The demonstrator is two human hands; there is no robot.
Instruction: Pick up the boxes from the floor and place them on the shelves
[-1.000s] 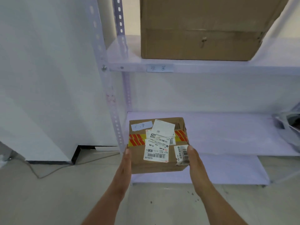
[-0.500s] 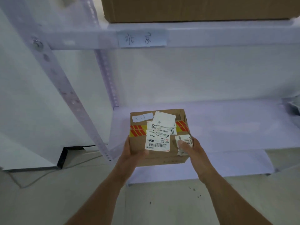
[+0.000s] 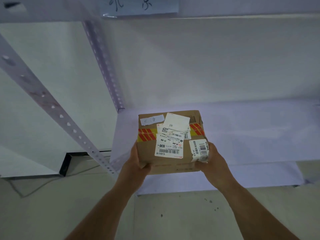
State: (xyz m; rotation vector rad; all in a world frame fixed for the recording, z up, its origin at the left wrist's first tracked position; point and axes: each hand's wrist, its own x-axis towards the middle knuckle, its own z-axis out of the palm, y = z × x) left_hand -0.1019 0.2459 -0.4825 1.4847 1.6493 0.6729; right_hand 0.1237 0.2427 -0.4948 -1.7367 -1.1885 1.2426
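A small brown cardboard box [image 3: 173, 163] with white shipping labels and red-and-yellow tape is held at the left end of the lower white shelf [image 3: 242, 127]. My left hand [image 3: 136, 161] grips its near left corner, fingers under the edge. My right hand [image 3: 213, 160] grips its near right corner over a barcode label. Most of the box is over the shelf board; its near side overhangs the front edge. Whether its bottom rests on the board is hidden.
A perforated metal upright [image 3: 57, 108] slants down at the left front, another upright [image 3: 105, 66] stands at the back left. The upper shelf's edge carries a handwritten paper label [image 3: 138, 6]. A lowest shelf board [image 3: 242, 177] sits below; grey floor [image 3: 52, 213] with a cable lies left.
The view has come closer to the shelf and tilted under the upper shelf. The box has moved further onto the lower shelf, both hands still holding it.
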